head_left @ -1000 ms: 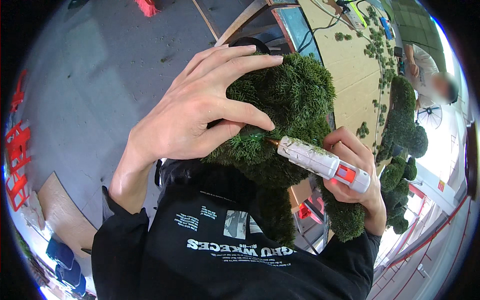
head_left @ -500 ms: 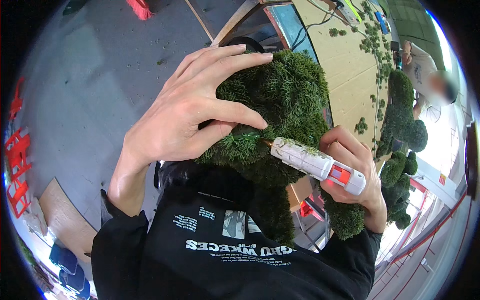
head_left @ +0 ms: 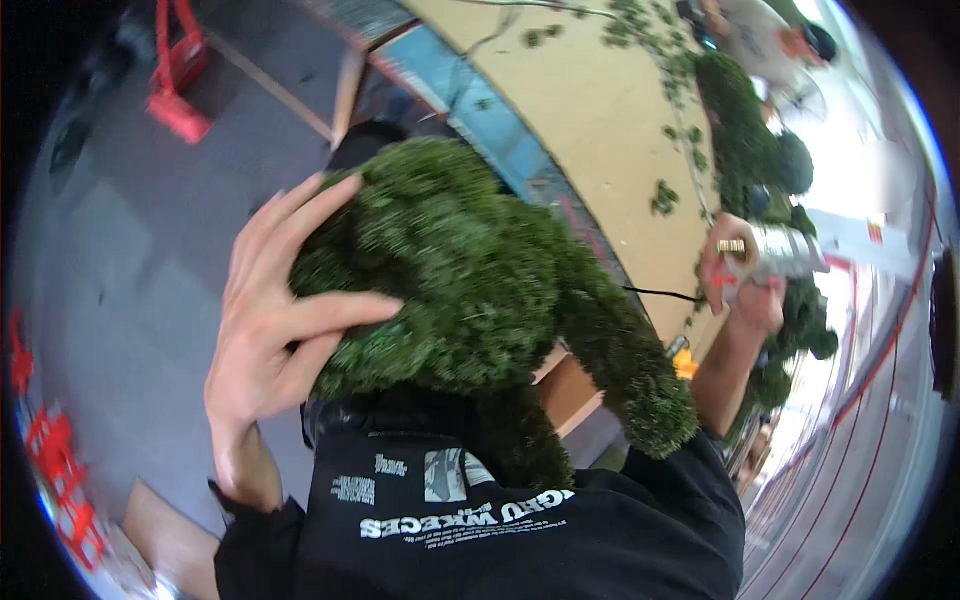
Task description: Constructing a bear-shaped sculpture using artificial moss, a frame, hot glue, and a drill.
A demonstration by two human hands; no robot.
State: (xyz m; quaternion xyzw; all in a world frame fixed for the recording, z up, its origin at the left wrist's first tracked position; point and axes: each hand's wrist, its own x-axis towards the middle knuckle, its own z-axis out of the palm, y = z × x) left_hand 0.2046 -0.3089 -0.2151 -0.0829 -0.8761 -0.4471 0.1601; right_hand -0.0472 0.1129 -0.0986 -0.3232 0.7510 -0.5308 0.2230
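Observation:
A shaggy green figure covered in artificial foliage point(head_left: 450, 270) rests against my lap, with leg-like parts hanging toward the lower right. My left hand point(head_left: 265, 320) grips its left side, its fingers over the top and its thumb and index finger pressed into the greenery. Whatever lies under those fingertips is hidden. Out to the right, near the table's edge, my right hand point(head_left: 725, 275) is wrapped round a white hot glue gun point(head_left: 790, 250). The brass-coloured nozzle is apart from the figure, and motion blurs the hand.
A tan tabletop point(head_left: 590, 130) with a blue edge strip holds scattered green sprigs point(head_left: 663, 198). More foliage shapes point(head_left: 735, 120) stand beyond it, near a co-worker point(head_left: 765, 45). A dark cord point(head_left: 660, 293) runs toward my right hand. A red dustpan-like object point(head_left: 180, 80) is on the grey floor.
My right hand has drawn the glue gun off the foliage and moved it up and right. My left hand stays on the figure. The view has swung, showing more floor at left.

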